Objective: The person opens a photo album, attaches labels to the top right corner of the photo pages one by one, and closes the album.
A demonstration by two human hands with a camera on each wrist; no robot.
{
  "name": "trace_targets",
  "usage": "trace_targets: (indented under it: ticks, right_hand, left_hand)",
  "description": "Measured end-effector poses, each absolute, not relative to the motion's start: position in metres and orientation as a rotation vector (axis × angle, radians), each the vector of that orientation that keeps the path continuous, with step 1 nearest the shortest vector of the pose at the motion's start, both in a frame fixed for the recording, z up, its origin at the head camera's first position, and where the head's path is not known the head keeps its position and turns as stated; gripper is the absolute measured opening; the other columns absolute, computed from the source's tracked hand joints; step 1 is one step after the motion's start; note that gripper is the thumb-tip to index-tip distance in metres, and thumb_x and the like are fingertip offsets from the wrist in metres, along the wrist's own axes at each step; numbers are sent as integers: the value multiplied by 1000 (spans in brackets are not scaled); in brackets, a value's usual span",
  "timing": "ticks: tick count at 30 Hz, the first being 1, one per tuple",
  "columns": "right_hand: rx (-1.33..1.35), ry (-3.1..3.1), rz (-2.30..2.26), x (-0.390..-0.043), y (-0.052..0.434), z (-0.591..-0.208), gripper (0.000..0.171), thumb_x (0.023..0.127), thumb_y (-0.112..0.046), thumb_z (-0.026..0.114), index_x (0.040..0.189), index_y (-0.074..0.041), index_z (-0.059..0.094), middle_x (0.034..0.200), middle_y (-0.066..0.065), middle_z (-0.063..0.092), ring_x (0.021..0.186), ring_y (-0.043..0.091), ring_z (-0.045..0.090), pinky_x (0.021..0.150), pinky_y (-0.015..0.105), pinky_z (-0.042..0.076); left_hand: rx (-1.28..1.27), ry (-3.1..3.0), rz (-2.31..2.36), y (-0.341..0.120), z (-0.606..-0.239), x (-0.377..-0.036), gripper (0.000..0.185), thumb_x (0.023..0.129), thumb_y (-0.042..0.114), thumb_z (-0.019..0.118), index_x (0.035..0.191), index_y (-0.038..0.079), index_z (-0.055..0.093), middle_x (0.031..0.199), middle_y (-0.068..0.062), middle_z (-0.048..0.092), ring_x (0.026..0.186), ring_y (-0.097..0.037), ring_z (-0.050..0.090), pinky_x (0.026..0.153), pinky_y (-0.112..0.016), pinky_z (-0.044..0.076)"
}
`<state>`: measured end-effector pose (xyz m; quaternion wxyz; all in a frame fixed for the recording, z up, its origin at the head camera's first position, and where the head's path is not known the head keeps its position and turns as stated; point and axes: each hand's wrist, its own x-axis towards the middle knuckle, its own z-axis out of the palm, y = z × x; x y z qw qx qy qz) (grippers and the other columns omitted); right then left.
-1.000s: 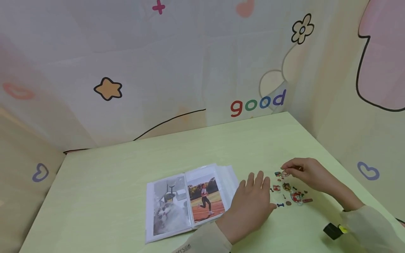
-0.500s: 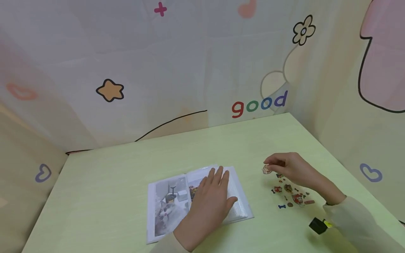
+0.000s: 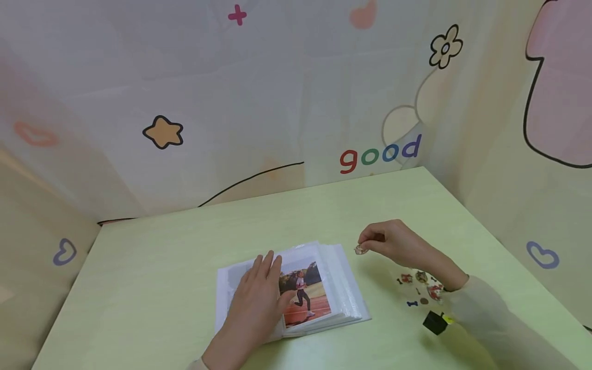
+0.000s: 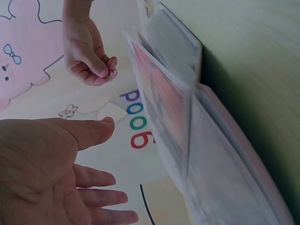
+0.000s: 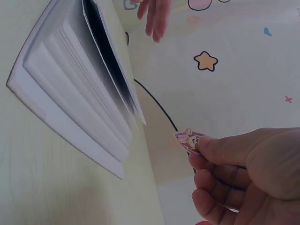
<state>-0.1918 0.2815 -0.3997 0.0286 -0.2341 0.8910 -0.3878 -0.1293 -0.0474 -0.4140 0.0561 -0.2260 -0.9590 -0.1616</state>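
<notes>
An open photo album (image 3: 356, 298) lies on the table, its right page showing a photo of a runner (image 3: 305, 295). My left hand (image 3: 254, 303) hovers over the left page with straight fingers, covering most of the picture there. In the left wrist view its palm stands apart from the pages. My right hand (image 3: 393, 241) pinches a small cartoon sticker (image 3: 361, 250) between thumb and fingers, just off the album's right edge. The right wrist view shows the sticker (image 5: 185, 139) jutting out past the thumb tip, the other fingers curled below.
Several loose stickers (image 3: 422, 277), among them a blue bone shape (image 3: 412, 303), lie on the table to the right, partly behind the right forearm. A small black block (image 3: 435, 322) with a yellow part is beside the right sleeve. Printed curtains (image 3: 240, 103) enclose the table's back and sides.
My right hand has lifted the sticker from the group and carried it left toward the album. My left hand has swept left from beside the album, across the runner photo, to the left page.
</notes>
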Motion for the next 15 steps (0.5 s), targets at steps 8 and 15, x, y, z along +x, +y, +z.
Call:
trace_targets:
  ticks: [8, 15]
  right_hand:
    - [-761, 2739, -1166, -207, 241, -403, 9, 98, -2, 68, 93, -8, 71, 90, -2, 73, 84, 29, 67, 71, 25, 54]
    - [-875, 2713, -1145, -216, 210, -405, 7, 99, -5, 69, 93, -8, 72, 87, -2, 73, 76, 18, 63, 66, 25, 49]
  left_hand:
    - [-558, -2963, -464, -74, -422, -128, 72, 96, 33, 75, 149, -6, 48, 157, -25, 42, 145, -46, 39, 114, -58, 38]
    - [-497, -2982, -471, -88, -433, -127, 74, 94, 33, 78, 147, -9, 48, 155, -29, 43, 143, -49, 40, 112, -60, 38]
